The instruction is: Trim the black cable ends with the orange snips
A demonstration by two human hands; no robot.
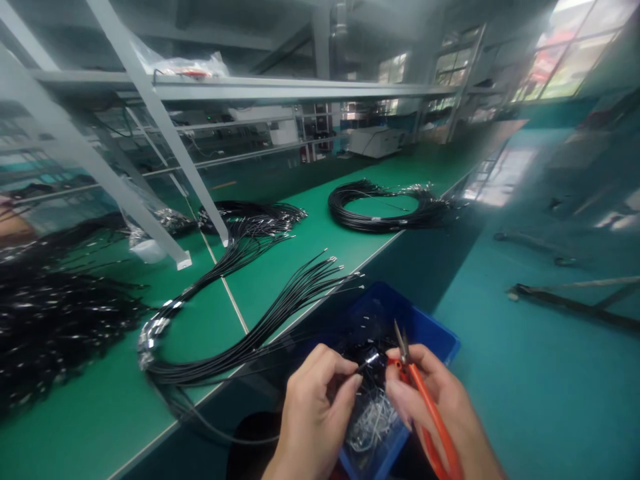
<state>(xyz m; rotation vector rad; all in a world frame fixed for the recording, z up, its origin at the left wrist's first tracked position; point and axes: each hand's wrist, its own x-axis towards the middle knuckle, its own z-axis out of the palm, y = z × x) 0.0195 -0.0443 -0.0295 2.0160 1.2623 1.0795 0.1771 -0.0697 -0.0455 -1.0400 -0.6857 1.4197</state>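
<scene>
Over a blue bin, my left hand pinches a thin black cable between thumb and fingers. The cable's shiny tip points toward my right hand. Orange-handled snips rest in that right hand, blades upward. Its thumb and forefinger also pinch a small red-orange piece, whose kind I cannot make out. Whitish strips and dark bits lie in the bin below. To the left, a curved bundle of black cables with metal ends lies on the green bench, partly over its edge.
A coil of black cables lies farther along the green bench. Another cable heap fills the left side. White shelf posts stand on the bench. A wheeled metal stand is on the floor at right.
</scene>
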